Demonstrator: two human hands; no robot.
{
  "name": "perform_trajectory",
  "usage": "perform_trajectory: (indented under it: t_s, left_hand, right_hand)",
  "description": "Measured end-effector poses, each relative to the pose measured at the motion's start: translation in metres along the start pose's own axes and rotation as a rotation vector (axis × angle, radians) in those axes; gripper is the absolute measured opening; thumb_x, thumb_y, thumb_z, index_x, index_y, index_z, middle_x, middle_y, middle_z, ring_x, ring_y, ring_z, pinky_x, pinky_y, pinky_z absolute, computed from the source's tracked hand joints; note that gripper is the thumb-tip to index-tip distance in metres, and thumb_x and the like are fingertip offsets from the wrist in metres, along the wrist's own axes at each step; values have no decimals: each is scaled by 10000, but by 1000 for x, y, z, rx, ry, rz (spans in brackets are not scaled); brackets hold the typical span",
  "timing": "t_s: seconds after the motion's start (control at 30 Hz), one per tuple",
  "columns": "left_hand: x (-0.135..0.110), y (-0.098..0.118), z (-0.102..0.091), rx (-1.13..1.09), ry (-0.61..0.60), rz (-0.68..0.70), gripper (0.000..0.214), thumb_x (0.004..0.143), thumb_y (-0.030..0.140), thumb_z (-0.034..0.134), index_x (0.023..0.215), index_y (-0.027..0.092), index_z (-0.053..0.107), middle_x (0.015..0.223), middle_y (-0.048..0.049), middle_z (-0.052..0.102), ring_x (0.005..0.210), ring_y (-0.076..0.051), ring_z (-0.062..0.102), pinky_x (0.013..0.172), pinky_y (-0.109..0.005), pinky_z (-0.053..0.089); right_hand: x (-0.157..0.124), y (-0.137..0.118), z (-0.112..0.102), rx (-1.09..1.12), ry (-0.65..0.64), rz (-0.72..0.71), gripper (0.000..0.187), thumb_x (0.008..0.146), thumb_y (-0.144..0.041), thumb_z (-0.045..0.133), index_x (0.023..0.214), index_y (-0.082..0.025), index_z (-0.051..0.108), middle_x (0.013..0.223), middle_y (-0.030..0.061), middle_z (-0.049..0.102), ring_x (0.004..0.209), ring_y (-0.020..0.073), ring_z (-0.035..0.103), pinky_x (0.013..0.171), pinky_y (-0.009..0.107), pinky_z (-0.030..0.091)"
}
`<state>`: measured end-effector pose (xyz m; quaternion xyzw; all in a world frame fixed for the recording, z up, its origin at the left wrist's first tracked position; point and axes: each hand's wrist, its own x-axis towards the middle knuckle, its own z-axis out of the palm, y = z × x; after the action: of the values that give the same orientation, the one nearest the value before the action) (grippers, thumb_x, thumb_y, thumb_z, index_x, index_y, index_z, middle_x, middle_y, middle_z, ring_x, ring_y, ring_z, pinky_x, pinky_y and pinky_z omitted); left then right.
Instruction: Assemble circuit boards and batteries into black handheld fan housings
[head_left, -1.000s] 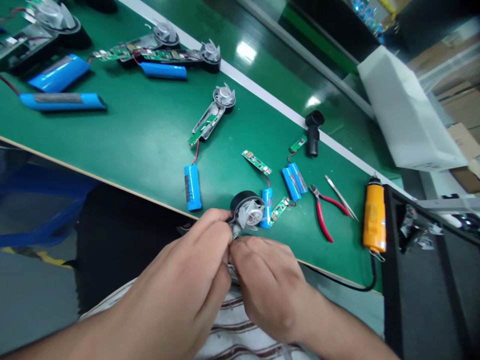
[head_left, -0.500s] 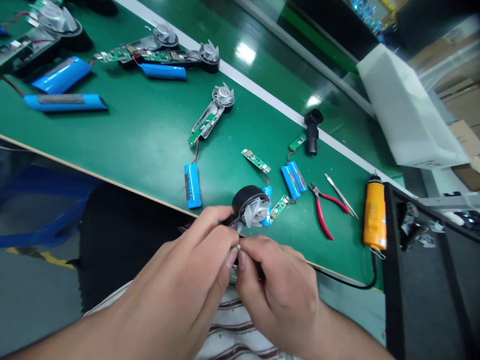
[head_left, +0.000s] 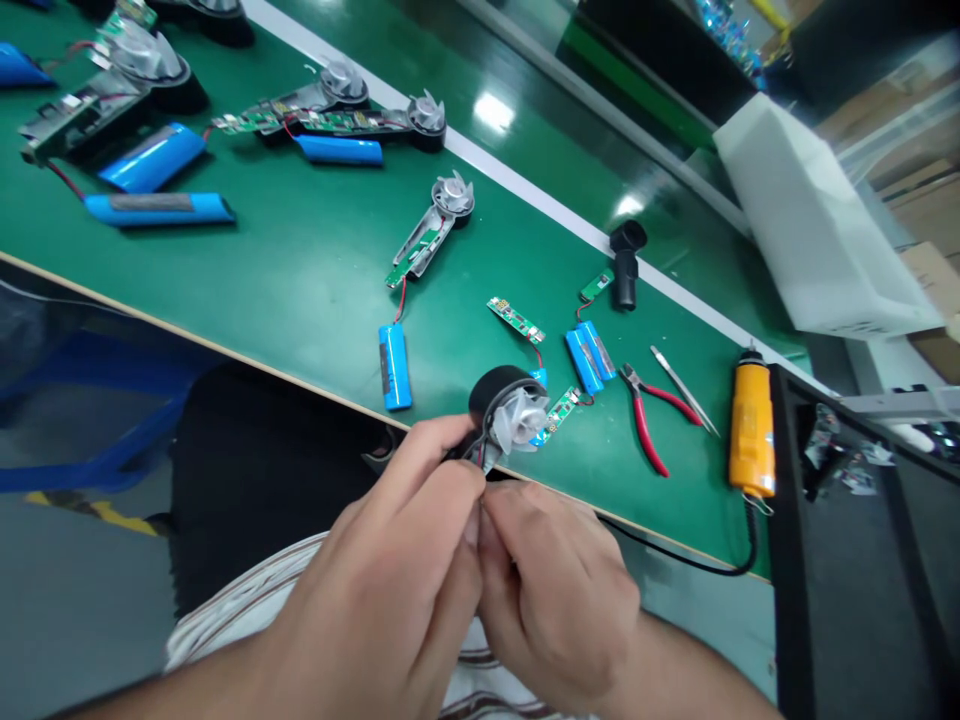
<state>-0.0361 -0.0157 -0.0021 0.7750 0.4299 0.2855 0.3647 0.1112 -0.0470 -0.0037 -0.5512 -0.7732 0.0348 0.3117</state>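
Observation:
Both hands are together at the table's front edge, around a small fan unit [head_left: 517, 415] with a black round housing and a clear bladed wheel. My left hand [head_left: 401, 540] is closed round the unit's narrow body, and the wheel end sticks out past its fingers. My right hand [head_left: 559, 575] is closed too, its thumb and fingertips pinched against the left fingertips at the body. What lies between the fingertips is hidden. Just beyond the wheel lie a green circuit board [head_left: 561, 412] and another circuit board [head_left: 516, 320] wired to a partly covered blue battery.
Red-handled cutters [head_left: 646, 420], tweezers [head_left: 679, 385] and an orange electric screwdriver [head_left: 751, 425] lie to the right. Blue batteries [head_left: 589, 355] and a black housing [head_left: 626, 265] lie beyond. Another fan unit [head_left: 427, 230] with its battery [head_left: 394, 365] is left of centre; several more lie far left.
The view has shifted slightly, so the table things at left appear further right. The fan unit has tilted a little, and my fingertips have closed over a small pale spot that showed between them.

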Motion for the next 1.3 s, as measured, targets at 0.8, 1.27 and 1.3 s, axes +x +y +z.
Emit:
perform_trajectory:
  t_s: [0.8,1.27,1.3]
  left_hand:
    - [-12,-3,-1,245,-29,89,287,1006,120,299,969,252,551,1275,-62,663,840,-188,719,629,-329,510]
    - [-14,-9,8,216,-22,94,266,1023,139,285,1033,218,539,1327,-124,646,844,-215,730,602,-362,512]
    - [-13,-10,8,227,-15,105,267,1035,155,274,1033,217,534,1314,-127,649,859,-224,727,618,-372,516]
  right_hand:
    - [0,-4,-17,131,-88,44,225,1028,-145,419,947,-158,628,714,22,721,590,154,681,584,254,536]
    - [-8,-10,-6,114,-59,135,226,1042,-153,408,965,-167,620,736,12,733,595,146,696,589,254,519]
    - [-7,-10,-7,127,-54,146,210,1035,-150,432,953,-166,625,725,6,729,590,139,696,585,242,516]
